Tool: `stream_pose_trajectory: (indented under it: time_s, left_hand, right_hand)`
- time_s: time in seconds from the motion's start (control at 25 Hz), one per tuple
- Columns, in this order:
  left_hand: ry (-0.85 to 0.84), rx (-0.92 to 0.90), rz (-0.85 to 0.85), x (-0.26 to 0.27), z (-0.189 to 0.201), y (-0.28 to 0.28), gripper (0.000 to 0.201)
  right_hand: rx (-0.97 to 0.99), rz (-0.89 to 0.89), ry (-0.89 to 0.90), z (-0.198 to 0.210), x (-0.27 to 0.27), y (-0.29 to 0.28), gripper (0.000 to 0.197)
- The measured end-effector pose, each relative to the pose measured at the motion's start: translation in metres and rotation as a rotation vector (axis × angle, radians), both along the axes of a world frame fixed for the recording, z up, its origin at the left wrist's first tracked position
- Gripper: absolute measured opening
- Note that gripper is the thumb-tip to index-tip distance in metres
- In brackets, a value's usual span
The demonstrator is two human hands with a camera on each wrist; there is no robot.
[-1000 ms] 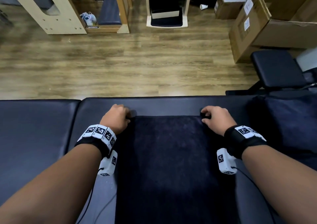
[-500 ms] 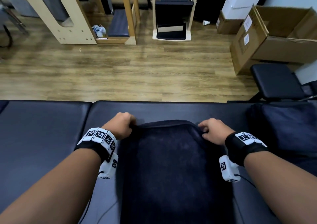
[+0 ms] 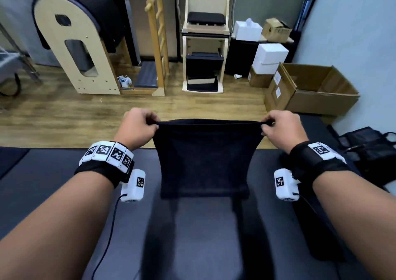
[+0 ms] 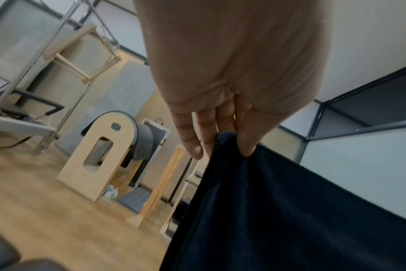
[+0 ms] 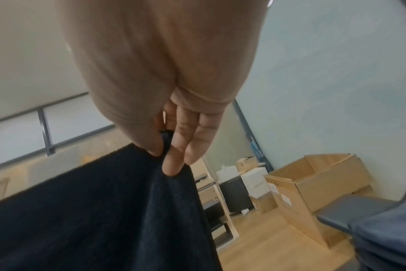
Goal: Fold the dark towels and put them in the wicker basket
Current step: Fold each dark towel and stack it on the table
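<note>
A dark towel (image 3: 203, 157) hangs in the air above the black padded table (image 3: 53, 183), stretched by its top edge between my two hands. My left hand (image 3: 142, 124) pinches the top left corner, thumb against fingers (image 4: 220, 126). My right hand (image 3: 278, 125) pinches the top right corner in the same way, fingers (image 5: 181, 146) curled over the cloth (image 5: 93, 210). The towel's lower edge hangs just above the table. A heap of dark towels (image 3: 368, 149) lies at the table's right end. No wicker basket shows in any view.
Beyond the table is wooden floor (image 3: 64, 117). An open cardboard box (image 3: 310, 89) stands at the right. A wooden arched barrel (image 3: 75, 50), a ladder frame (image 3: 157, 42) and a wooden chair (image 3: 203, 50) stand along the far wall. White boxes (image 3: 270, 59) sit near the corner.
Both hands gripped the towel's far corners on the table and lifted it; it now hangs upright in the air. The head view has tilted up toward the far wall.
</note>
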State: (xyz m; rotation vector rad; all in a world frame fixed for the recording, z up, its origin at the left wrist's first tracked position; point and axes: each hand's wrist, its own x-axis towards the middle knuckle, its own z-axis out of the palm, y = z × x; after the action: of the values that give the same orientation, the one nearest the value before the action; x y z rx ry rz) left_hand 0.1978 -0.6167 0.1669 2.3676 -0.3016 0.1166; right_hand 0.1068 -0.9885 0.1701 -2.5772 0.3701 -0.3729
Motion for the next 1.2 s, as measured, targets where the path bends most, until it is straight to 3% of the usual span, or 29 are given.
stream_pose_trajectory:
  time_s: [0.12, 0.28, 0.52, 0.72, 0.92, 1.2]
  left_hand:
    - [-0.126, 0.007, -0.037, -0.028, 0.025, 0.006, 0.016]
    - [-0.083, 0.091, -0.071, -0.087, 0.004, 0.015, 0.019]
    - [0.32, 0.274, -0.105, -0.21, -0.11, 0.015, 0.022]
    - [0.575, 0.319, -0.208, -0.279, -0.159, 0.021, 0.018]
    - [0.77, 0.218, -0.298, -0.29, -0.158, 0.03, 0.014]
    - [0.576, 0.168, -0.17, -0.229, -0.145, 0.019, 0.015]
  right_hand:
    - [-0.015, -0.008, -0.097, 0.019, -0.038, 0.002, 0.008]
    - [0.025, 0.063, -0.14, -0.018, -0.097, 0.004, 0.01]
    - [0.103, 0.083, 0.253, -0.14, -0.211, 0.0, 0.021]
    - [0.175, 0.145, 0.559, -0.169, -0.27, 0.005, 0.014]
    - [0.112, 0.288, 0.827, -0.157, -0.275, 0.006, 0.014]
    - [0.105, 0.162, 0.585, -0.143, -0.221, 0.001, 0.014]
